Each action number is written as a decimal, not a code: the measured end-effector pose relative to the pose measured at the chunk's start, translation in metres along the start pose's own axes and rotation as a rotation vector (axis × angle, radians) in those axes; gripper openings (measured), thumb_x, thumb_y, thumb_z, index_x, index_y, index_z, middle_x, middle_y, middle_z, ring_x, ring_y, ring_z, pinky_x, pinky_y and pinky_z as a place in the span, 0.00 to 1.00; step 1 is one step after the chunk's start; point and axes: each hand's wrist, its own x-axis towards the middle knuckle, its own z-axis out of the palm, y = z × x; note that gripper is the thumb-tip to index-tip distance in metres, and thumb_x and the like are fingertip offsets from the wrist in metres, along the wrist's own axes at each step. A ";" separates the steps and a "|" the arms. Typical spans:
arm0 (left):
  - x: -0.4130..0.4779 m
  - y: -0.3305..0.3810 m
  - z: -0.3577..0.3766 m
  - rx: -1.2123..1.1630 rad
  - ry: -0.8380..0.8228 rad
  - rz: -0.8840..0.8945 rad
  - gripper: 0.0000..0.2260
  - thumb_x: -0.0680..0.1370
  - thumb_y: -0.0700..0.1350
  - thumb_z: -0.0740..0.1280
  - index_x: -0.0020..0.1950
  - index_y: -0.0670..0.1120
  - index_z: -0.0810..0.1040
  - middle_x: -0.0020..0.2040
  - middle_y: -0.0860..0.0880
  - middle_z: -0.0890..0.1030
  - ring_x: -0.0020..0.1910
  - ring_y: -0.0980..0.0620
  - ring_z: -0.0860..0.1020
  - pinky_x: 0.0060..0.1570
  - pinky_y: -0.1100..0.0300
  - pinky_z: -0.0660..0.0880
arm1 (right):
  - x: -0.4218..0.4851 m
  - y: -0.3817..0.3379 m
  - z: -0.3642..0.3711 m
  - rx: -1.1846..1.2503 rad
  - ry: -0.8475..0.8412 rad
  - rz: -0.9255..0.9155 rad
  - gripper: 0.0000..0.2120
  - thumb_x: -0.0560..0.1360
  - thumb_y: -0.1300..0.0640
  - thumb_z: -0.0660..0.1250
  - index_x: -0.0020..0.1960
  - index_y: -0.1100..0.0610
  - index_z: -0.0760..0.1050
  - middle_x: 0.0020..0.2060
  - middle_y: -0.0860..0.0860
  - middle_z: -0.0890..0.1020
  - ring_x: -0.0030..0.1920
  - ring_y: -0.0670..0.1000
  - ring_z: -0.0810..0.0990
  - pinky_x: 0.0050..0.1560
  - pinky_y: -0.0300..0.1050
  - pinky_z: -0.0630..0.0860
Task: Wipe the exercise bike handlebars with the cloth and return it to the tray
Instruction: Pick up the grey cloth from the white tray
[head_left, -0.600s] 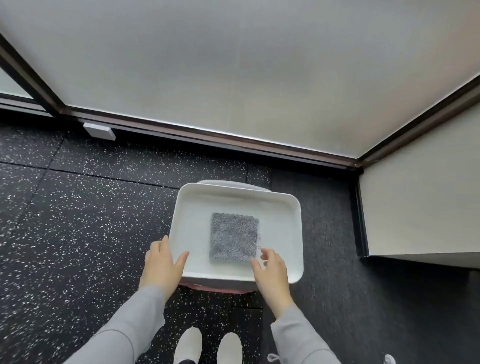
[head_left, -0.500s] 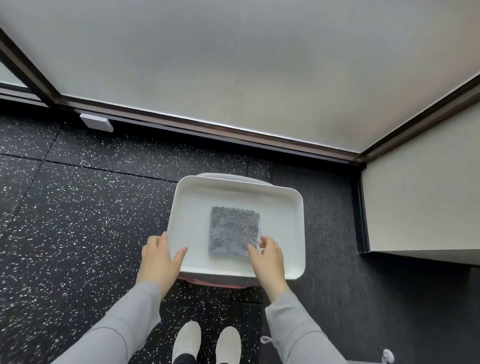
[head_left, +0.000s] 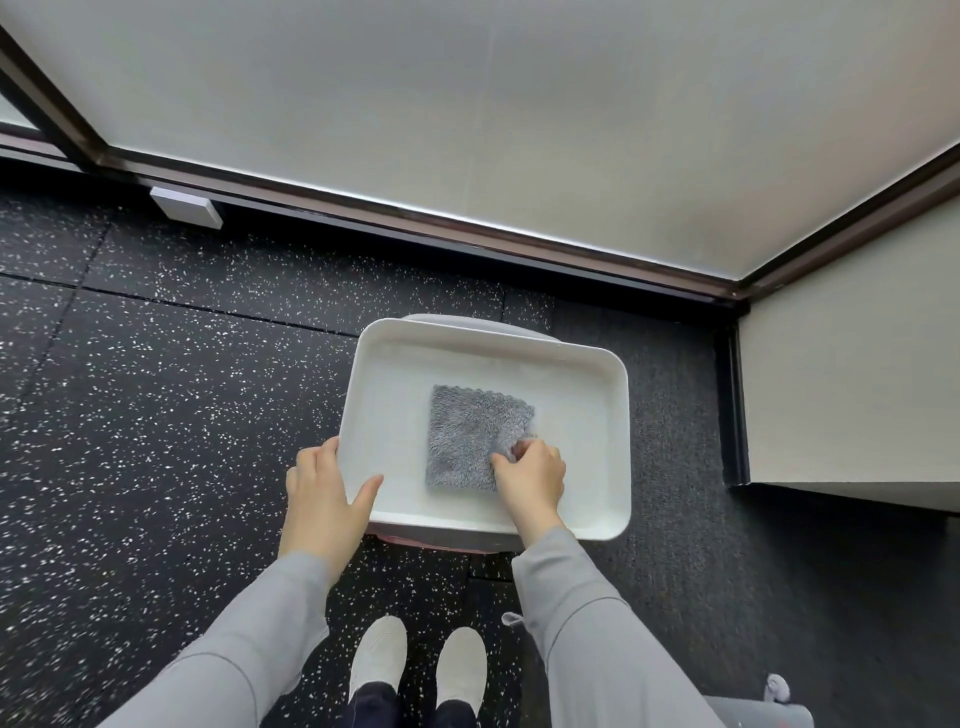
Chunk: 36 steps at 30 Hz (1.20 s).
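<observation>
A shallow white tray (head_left: 584, 415), smooth plastic by the look of it, rectangular with rounded corners and a raised rim, sits on a white rounded support (head_left: 457, 321) that shows at its far edge, with a pinkish strip at its near edge. In the middle of the tray lies the grey cloth (head_left: 467, 431), a small fuzzy square with a scalloped far edge, flat except at its near right corner. There the right hand (head_left: 532, 473) has its fingertips curled in and pinches the nap, so that the fabric puckers into a small ridge under the knuckles. The left hand (head_left: 322, 493) holds the tray's near left corner, thumb laid over the rim onto the inner surface and fingers bent down along the outer wall. Both arms wear soft light-grey sleeves (head_left: 587, 613). Below them stand two pale shoes (head_left: 378, 654) on the floor (head_left: 156, 389), black rubbery matting flecked with white and divided by straight seams. A dark-framed frosted panel (head_left: 467, 130) runs along the far side, with a small white box (head_left: 186, 208) at its base.
</observation>
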 end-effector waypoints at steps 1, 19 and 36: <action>0.000 0.000 -0.001 0.000 -0.003 0.004 0.28 0.76 0.49 0.65 0.71 0.42 0.59 0.67 0.42 0.64 0.66 0.43 0.61 0.67 0.47 0.62 | -0.001 -0.002 -0.001 0.002 0.007 -0.018 0.12 0.73 0.55 0.67 0.54 0.60 0.73 0.56 0.57 0.75 0.60 0.58 0.71 0.58 0.48 0.68; -0.026 0.062 -0.042 -0.372 -0.034 0.038 0.14 0.79 0.45 0.59 0.63 0.44 0.72 0.62 0.45 0.75 0.59 0.50 0.71 0.63 0.54 0.67 | -0.069 -0.049 -0.080 0.504 0.091 -0.237 0.09 0.72 0.61 0.68 0.38 0.51 0.70 0.34 0.49 0.76 0.35 0.49 0.72 0.30 0.36 0.69; -0.121 0.164 -0.127 -1.086 -0.715 -0.069 0.12 0.75 0.42 0.65 0.57 0.38 0.77 0.49 0.43 0.85 0.43 0.48 0.83 0.37 0.58 0.82 | -0.223 -0.029 -0.189 0.957 0.080 -0.013 0.10 0.72 0.66 0.69 0.52 0.61 0.71 0.47 0.60 0.83 0.46 0.55 0.82 0.49 0.54 0.78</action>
